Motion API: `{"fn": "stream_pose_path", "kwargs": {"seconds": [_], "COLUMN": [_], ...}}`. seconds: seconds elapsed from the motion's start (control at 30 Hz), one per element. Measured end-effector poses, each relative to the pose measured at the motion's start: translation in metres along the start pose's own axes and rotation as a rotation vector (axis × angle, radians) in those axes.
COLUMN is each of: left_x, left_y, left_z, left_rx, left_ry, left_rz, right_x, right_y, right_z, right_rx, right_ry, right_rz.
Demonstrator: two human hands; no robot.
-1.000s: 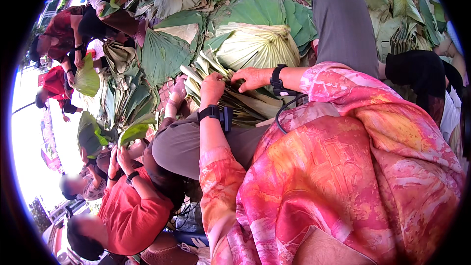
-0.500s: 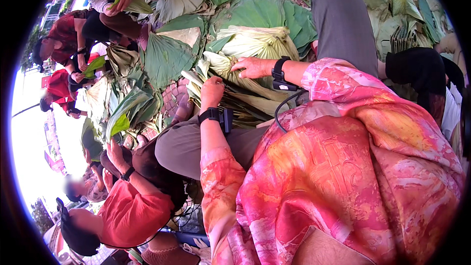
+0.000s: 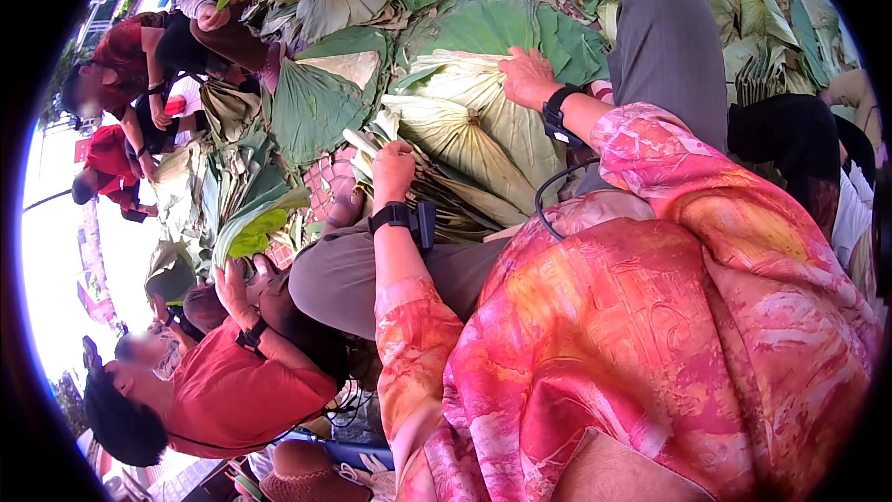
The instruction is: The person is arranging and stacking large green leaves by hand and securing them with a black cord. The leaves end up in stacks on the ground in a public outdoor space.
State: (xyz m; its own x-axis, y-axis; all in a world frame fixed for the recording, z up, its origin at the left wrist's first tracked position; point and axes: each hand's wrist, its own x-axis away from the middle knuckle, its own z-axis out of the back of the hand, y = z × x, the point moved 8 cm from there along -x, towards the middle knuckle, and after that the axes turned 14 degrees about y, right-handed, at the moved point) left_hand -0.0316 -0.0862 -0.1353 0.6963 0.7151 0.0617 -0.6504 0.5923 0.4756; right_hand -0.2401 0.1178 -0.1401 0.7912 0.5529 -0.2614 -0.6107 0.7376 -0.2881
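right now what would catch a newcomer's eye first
The wearer's pink-and-orange shirt fills the lower right. Above it, the right hand is at the upper edge of a pale, pleated leaf, and the left hand holds folded leaves near the centre. A person in a red top shows at lower left.

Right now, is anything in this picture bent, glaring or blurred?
Head view: the fisheye rounds the frame, leaving black corners; head view, left: the background glares white, and a co-worker's face is blurred; head view, middle: the left hand, right hand and pale leaf look fairly clear.
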Motion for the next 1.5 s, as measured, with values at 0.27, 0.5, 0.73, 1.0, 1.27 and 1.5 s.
{"fn": "stream_pose_path", "kwargs": {"seconds": [0.27,0.5,0.73,1.0,1.27,1.5], "left_x": [0.001,0.001,0.001,-0.007,-0.012,0.005], "left_y": [-0.003,0.0,-0.007,-0.003,-0.035,-0.099], "left_z": [-0.002,-0.005,0.007,0.011,0.038,-0.013], "left_rx": [-0.012,-0.017,-0.037,-0.044,-0.195,0.042], "left_ry": [-0.018,-0.04,0.012,0.03,0.287,-0.114], "left_rz": [0.036,0.015,0.053,0.002,0.225,0.548], "right_x": [0.052,0.059,0.041,0.006,0.008,0.041], "right_y": [-0.07,-0.081,-0.084,0.025,-0.035,-0.03], "right_z": [-0.075,-0.092,-0.045,-0.095,-0.02,-0.099], "right_rx": [-0.708,-0.947,-0.69,-0.292,-0.299,-0.537], "right_ry": [-0.706,-0.707,-0.176,-0.245,0.044,-0.647], "right_rz": [0.06,-0.043,0.268,-0.143,0.084,-0.373]}}
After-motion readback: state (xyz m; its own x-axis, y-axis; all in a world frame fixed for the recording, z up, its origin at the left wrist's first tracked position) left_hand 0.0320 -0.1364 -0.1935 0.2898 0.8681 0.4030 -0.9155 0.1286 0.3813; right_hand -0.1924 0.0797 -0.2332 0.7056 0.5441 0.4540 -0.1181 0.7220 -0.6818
